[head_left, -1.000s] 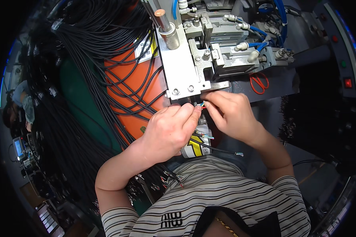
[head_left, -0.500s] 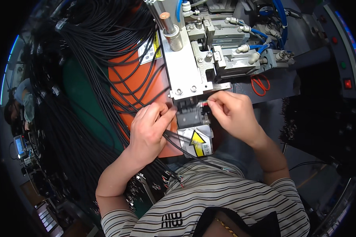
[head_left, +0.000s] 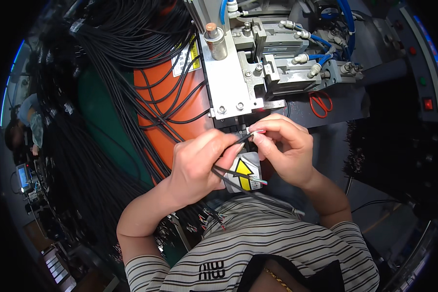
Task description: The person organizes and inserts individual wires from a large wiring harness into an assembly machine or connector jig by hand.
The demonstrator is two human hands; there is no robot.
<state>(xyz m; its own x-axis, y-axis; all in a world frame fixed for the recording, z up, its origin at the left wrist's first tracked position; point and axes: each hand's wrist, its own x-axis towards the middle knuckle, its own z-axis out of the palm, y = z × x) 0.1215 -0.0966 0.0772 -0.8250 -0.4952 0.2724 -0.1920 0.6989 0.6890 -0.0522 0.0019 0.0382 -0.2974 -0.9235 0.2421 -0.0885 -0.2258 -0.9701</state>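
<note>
My left hand (head_left: 197, 165) is closed round a black cable (head_left: 245, 138), with its end pointing right just below the machine's metal plate (head_left: 226, 92). At that end my right hand (head_left: 289, 151) pinches the thin coloured wires (head_left: 259, 131), some red and white. More black cables (head_left: 236, 173) hang from under my left palm, one with bare coloured wire ends. A small dark fixture block (head_left: 242, 127) under the plate is mostly hidden by my fingers. Below the hands shows a white label with a yellow arrow (head_left: 243, 168).
Pneumatic cylinders with blue hoses (head_left: 321, 58) stand at the back right. Red-handled scissors (head_left: 320, 104) lie on the grey surface. Black cable bundles (head_left: 126, 44) cover the left side over an orange board (head_left: 155, 97) and a green mat (head_left: 102, 112). Another person (head_left: 27, 121) is at far left.
My left hand has moved right, bringing the cable end to my right fingers in front of the fixture block. The loose cables under my palm have shifted.
</note>
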